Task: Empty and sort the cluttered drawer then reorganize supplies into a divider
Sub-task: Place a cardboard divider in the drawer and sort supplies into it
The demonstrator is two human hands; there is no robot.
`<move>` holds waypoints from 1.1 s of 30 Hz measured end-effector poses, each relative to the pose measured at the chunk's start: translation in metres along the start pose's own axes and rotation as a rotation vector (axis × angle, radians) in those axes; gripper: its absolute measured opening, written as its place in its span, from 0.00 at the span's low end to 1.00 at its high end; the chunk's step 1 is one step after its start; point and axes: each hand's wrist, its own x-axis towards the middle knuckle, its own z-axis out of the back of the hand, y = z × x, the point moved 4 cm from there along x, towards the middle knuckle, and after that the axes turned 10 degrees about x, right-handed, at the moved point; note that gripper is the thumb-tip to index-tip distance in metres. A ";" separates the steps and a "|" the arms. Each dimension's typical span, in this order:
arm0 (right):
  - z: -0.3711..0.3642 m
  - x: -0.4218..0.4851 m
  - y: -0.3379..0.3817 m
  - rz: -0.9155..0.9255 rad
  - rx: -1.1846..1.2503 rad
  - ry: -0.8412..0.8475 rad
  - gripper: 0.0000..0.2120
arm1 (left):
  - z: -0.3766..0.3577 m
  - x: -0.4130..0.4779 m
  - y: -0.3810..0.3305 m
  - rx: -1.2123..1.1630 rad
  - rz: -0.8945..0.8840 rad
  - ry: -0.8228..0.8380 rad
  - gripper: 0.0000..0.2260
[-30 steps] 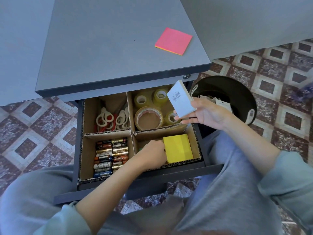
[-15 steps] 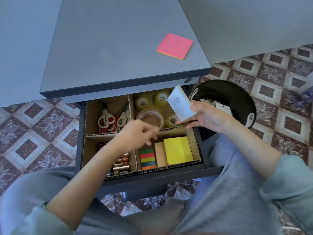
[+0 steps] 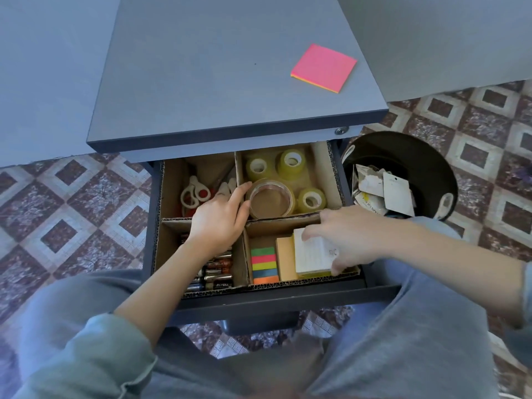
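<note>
At the left side of the cardboard divider (image 3: 328,174), which sits inside the open drawer (image 3: 259,300), the rear compartment holds white-handled scissors (image 3: 191,194) and the front compartment holds a row of batteries (image 3: 218,272) lying on their sides.

Over the divider's central cross wall lies the left hand (image 3: 218,223). Its fingers are extended and hold nothing, and the forefinger runs along the wall just beside the large tape roll (image 3: 289,197).

Right of that wall, the divider's rear compartment contains the large roll and three smaller tape rolls (image 3: 299,168), all lying flat.

Along the divider's front-right compartment, a striped pad of coloured flags (image 3: 263,264) lies against the left wall, with a tan pad (image 3: 285,260) beside it. A white notepad (image 3: 312,254) rests tilted on a yellow pad (image 3: 313,274). The right hand (image 3: 354,237) grips the notepad, fingers on its upper face and thumb at its near edge.

Behind the divider, a pink sticky pad (image 3: 324,67) lies on the desk top (image 3: 216,67).

Right of the divider, outside the drawer, a black bin (image 3: 417,156) stands on the tiled floor and contains paper scraps (image 3: 397,194).
</note>
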 end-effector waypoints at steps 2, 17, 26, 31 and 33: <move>-0.004 0.005 -0.001 -0.008 -0.029 0.000 0.38 | -0.002 0.002 0.001 0.013 0.006 0.058 0.21; -0.011 0.017 0.021 0.123 -0.204 -0.097 0.29 | -0.002 0.006 -0.002 0.039 0.030 0.151 0.19; -0.013 0.015 0.020 0.076 -0.046 -0.009 0.29 | -0.005 0.008 0.001 0.104 0.017 0.139 0.18; -0.007 0.015 0.016 0.056 0.030 -0.016 0.33 | -0.006 0.008 0.001 0.135 0.011 0.134 0.18; -0.010 0.017 0.016 0.052 0.057 -0.008 0.32 | -0.006 0.009 0.001 0.146 0.008 0.128 0.18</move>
